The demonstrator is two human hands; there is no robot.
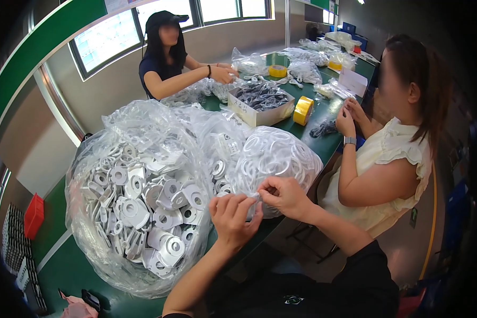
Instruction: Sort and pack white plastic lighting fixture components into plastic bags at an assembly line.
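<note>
My left hand (233,220) and my right hand (286,199) meet in front of me, fingertips pinched together over a small whitish bit. What that bit is, the fingers mostly hide. Right behind them sits a clear plastic bag (281,153) full of white rings. To the left of my hands, a large open clear bag (85,212) bulges with many white plastic parts (134,212), flat and rounded with round holes.
A white box (254,115) of dark bagged pieces and a yellow tape roll (303,110) stand farther back on the green table (53,286). One co-worker (167,58) works across the table, another (387,159) at the right. A red bin (34,216) is far left.
</note>
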